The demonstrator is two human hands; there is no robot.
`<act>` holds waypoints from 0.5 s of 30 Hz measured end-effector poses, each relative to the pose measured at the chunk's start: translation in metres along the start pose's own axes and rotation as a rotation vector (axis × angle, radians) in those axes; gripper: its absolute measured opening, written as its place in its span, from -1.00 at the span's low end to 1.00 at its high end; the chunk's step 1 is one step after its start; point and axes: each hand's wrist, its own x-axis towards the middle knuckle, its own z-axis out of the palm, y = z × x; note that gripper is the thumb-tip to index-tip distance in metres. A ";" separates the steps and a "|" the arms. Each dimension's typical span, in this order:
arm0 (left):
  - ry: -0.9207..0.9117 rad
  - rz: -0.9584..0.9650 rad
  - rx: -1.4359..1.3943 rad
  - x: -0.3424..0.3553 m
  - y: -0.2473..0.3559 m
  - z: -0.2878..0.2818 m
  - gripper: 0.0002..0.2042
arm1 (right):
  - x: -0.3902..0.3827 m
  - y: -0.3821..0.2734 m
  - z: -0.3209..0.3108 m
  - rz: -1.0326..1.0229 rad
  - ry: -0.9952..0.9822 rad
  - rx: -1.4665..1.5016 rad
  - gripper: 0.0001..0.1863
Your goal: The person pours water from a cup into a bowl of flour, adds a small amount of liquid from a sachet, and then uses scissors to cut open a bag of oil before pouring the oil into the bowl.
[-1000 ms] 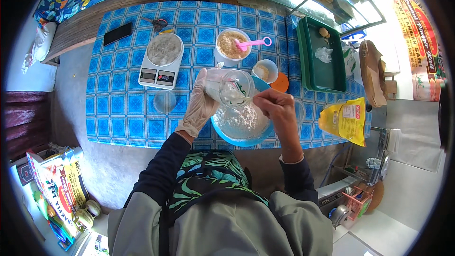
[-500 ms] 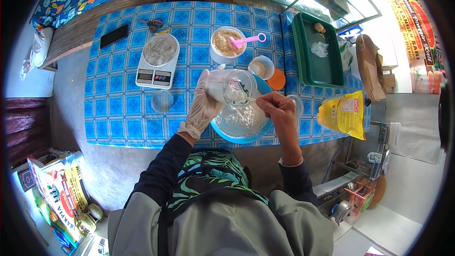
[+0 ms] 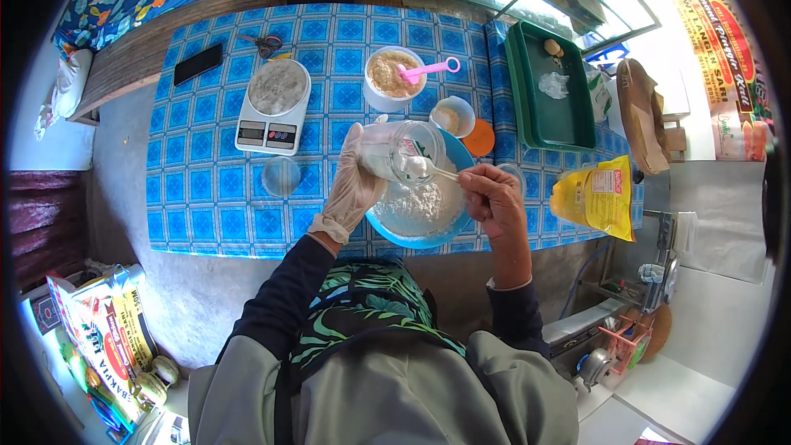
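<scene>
In a thin whitish glove, my left hand is wrapped round a clear jar tipped on its side, mouth toward the right. My bare right hand pinches the handle of a small spoon. White powder heaps on the spoon's bowl at the jar's mouth. Right below them is a light blue bowl holding white flour-like powder. Beyond the jar stands a white tub of pale brown granules with a pink scoop in it.
On the blue checked table are a kitchen scale, clear round lid, phone, scissors, small white cup and orange lid. Rightward are a green tray, a yellow pouch and a brown paper bag.
My right hand has drawn slightly right and down, bringing the spoon with its white powder to the jar's mouth. The jar in my left hand has barely moved.
</scene>
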 end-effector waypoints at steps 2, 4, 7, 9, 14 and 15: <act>0.001 -0.017 -0.062 0.002 0.002 0.000 -0.48 | 0.000 -0.010 -0.002 -0.018 0.029 0.008 -0.90; 0.016 0.020 -0.046 0.005 0.010 -0.004 -0.48 | 0.004 -0.018 -0.008 -0.035 0.057 0.013 -0.91; 0.027 0.063 -0.024 0.000 0.017 0.003 -0.49 | 0.017 -0.029 -0.022 -0.195 0.177 -0.023 -0.91; 0.023 0.071 -0.019 -0.008 0.021 0.009 -0.49 | 0.033 -0.024 -0.023 -0.314 0.261 -0.170 -0.91; 0.005 0.085 -0.045 -0.017 0.032 0.001 -0.40 | 0.107 0.023 -0.053 -0.699 0.595 -1.037 -0.85; 0.007 0.091 -0.046 -0.019 0.033 0.001 -0.40 | 0.114 0.028 -0.054 -0.706 0.634 -1.076 -0.81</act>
